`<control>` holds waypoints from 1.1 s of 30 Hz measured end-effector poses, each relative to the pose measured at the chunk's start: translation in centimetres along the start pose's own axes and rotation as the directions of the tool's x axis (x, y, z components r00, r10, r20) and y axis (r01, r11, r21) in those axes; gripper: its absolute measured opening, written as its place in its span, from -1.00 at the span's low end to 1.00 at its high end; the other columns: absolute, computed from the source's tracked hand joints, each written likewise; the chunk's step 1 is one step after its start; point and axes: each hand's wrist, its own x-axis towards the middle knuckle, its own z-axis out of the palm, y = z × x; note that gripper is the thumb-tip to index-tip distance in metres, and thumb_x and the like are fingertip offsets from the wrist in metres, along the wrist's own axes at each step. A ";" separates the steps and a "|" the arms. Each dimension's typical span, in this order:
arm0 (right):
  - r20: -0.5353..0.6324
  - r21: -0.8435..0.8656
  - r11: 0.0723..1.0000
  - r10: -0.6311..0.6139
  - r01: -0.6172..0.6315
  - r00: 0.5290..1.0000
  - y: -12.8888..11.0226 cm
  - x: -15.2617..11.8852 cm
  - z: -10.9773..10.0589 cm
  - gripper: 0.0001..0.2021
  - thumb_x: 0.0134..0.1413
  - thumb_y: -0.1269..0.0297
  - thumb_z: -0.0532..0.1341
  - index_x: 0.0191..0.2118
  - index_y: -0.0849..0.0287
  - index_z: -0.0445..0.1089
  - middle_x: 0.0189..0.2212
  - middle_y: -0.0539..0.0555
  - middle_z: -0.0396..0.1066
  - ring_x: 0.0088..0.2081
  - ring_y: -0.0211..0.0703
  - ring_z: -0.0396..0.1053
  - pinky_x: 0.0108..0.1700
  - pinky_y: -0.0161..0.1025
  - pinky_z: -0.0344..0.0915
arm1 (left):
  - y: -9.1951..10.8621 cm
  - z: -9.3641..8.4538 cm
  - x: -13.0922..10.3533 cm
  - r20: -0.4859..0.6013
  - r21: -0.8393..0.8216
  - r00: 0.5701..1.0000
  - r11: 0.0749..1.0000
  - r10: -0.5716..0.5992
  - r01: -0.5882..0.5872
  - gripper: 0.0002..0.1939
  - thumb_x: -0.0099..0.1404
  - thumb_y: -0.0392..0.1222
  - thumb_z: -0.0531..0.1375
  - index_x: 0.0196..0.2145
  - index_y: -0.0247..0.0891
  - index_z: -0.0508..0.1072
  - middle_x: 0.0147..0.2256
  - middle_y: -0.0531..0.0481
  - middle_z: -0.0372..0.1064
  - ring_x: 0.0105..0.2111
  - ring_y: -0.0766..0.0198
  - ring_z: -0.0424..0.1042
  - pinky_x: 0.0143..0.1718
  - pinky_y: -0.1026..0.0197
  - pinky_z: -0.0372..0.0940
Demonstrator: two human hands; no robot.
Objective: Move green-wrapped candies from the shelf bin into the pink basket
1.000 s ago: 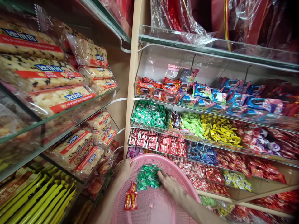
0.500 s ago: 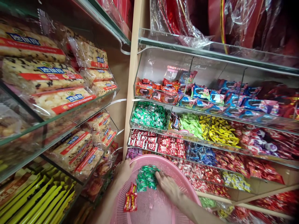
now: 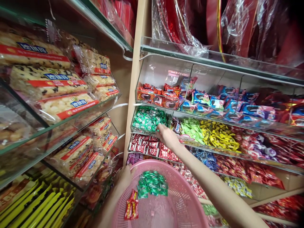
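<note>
Seemingly a picking step; right hand (image 3: 167, 135) is at the shelved green candies (image 3: 147, 117), its grasp impossible to tell; left hand (image 3: 123, 178) grips the pink basket (image 3: 190, 193); lifting would call for clearing the glass lip (image 3: 142, 129)

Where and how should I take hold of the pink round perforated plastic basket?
Probably the far-left rim of the basket, coming from outside left, where the left grip sits. The basket opens upward with a curved edge, so that hold should clear the small green shiny-wrapped candies and oblong red-wrapped candies inside.
</note>
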 end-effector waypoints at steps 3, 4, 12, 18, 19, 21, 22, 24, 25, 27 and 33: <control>0.054 -0.106 0.978 0.188 -0.182 0.981 0.7 3.4 -0.5 -0.75 0.31 0.35 0.01 0.03 0.28 0.28 -0.12 0.28 0.44 -0.12 -0.03 0.47 -0.22 -0.27 0.30 | -0.2 0.1 0.1 -0.009 -0.003 1.000 1.000 0.004 -0.004 -0.51 0.40 0.05 -0.15 -0.04 -0.23 0.45 -0.12 -0.24 0.52 -0.07 0.05 0.48 -0.16 0.16 0.27; 0.081 -0.128 0.965 0.239 -0.228 0.968 0.8 4.3 -0.3 -0.74 0.29 0.35 0.04 0.03 0.30 0.31 -0.11 0.30 0.45 -0.07 -0.01 0.45 -0.17 -0.26 0.31 | -0.3 0.1 0.1 -0.011 -0.009 1.000 1.000 0.003 -0.003 -0.51 0.40 0.05 -0.14 -0.04 -0.23 0.46 -0.12 -0.24 0.52 -0.07 0.06 0.48 -0.16 0.17 0.27; 0.222 -0.153 0.930 0.362 -0.334 0.905 -0.1 7.8 1.4 -0.66 0.09 0.23 0.28 -0.03 0.29 0.46 -0.08 0.39 0.46 -0.02 0.06 0.44 -0.09 -0.17 0.36 | -0.8 0.5 0.5 -0.031 -0.047 1.000 0.999 0.005 -0.006 -0.53 0.39 0.06 -0.13 -0.08 -0.22 0.45 -0.11 -0.20 0.52 -0.07 0.05 0.49 -0.19 0.18 0.25; 0.266 -0.160 0.923 0.381 -0.349 0.886 0.3 8.4 1.5 -0.66 0.10 0.27 0.26 -0.01 0.30 0.46 -0.07 0.42 0.45 -0.01 0.07 0.43 -0.08 -0.13 0.36 | -1.1 0.4 0.6 -0.008 -0.073 1.000 0.997 -0.003 0.002 -0.54 0.39 0.04 -0.12 -0.08 -0.20 0.46 -0.11 -0.15 0.52 -0.08 0.08 0.49 -0.21 0.21 0.23; 0.266 -0.160 0.923 0.381 -0.349 0.886 0.4 8.4 1.4 -0.66 0.11 0.27 0.26 -0.01 0.30 0.46 -0.07 0.42 0.45 0.00 0.06 0.43 -0.07 -0.13 0.36 | -1.1 0.3 0.6 -0.001 -0.073 1.000 0.997 -0.003 0.003 -0.55 0.39 0.04 -0.12 -0.07 -0.20 0.46 -0.10 -0.15 0.52 -0.08 0.09 0.48 -0.21 0.21 0.23; 0.259 -0.158 0.925 0.377 -0.346 0.889 0.4 8.2 1.4 -0.67 0.12 0.28 0.24 0.00 0.29 0.46 -0.06 0.42 0.45 0.00 0.06 0.43 -0.07 -0.14 0.36 | -1.0 0.1 0.5 0.004 -0.067 1.000 0.998 -0.005 0.005 -0.54 0.39 0.03 -0.12 -0.07 -0.21 0.46 -0.09 -0.15 0.51 -0.07 0.09 0.48 -0.20 0.22 0.22; 0.253 -0.157 0.926 0.373 -0.343 0.893 0.4 8.1 1.4 -0.67 0.13 0.28 0.24 0.00 0.29 0.45 -0.06 0.42 0.45 0.01 0.05 0.43 -0.07 -0.15 0.36 | -0.9 -0.1 0.5 0.001 -0.063 1.000 0.998 -0.005 0.006 -0.54 0.39 0.03 -0.12 -0.06 -0.22 0.46 -0.09 -0.15 0.51 -0.06 0.09 0.47 -0.20 0.22 0.22; 0.240 -0.152 0.929 0.365 -0.337 0.899 0.3 7.9 1.3 -0.68 0.14 0.29 0.22 0.00 0.29 0.45 -0.06 0.42 0.45 0.01 0.05 0.42 -0.08 -0.16 0.36 | -0.7 -0.3 0.3 -0.006 -0.056 1.000 0.998 -0.011 0.011 -0.54 0.39 0.03 -0.12 -0.05 -0.23 0.45 -0.08 -0.16 0.51 -0.06 0.09 0.47 -0.19 0.21 0.21; 0.235 -0.150 0.930 0.362 -0.334 0.902 0.2 7.8 1.3 -0.69 0.15 0.31 0.21 -0.01 0.29 0.46 -0.06 0.43 0.45 0.01 0.06 0.42 -0.08 -0.17 0.36 | -0.7 -0.4 0.3 -0.009 -0.052 1.000 0.999 -0.015 0.015 -0.54 0.39 0.03 -0.12 -0.05 -0.23 0.45 -0.08 -0.17 0.50 -0.07 0.08 0.47 -0.20 0.21 0.21; 0.224 -0.146 0.932 0.358 -0.332 0.907 0.1 7.5 1.1 -0.70 0.16 0.35 0.18 -0.01 0.31 0.46 -0.07 0.44 0.45 0.00 0.06 0.43 -0.09 -0.17 0.37 | -0.6 -0.5 0.2 -0.011 -0.044 1.000 0.999 -0.024 0.023 -0.54 0.39 0.04 -0.12 -0.05 -0.24 0.45 -0.07 -0.18 0.50 -0.07 0.07 0.47 -0.20 0.20 0.21; 0.185 -0.123 0.944 0.324 -0.305 0.928 0.4 6.3 -0.3 -0.68 0.15 0.44 0.15 0.03 0.31 0.42 -0.06 0.44 0.43 0.01 0.09 0.42 -0.06 -0.15 0.34 | -0.7 -0.5 0.1 0.006 -0.035 1.000 0.999 -0.023 0.024 -0.53 0.40 0.03 -0.12 -0.03 -0.26 0.44 -0.09 -0.22 0.50 -0.06 0.08 0.48 -0.20 0.20 0.23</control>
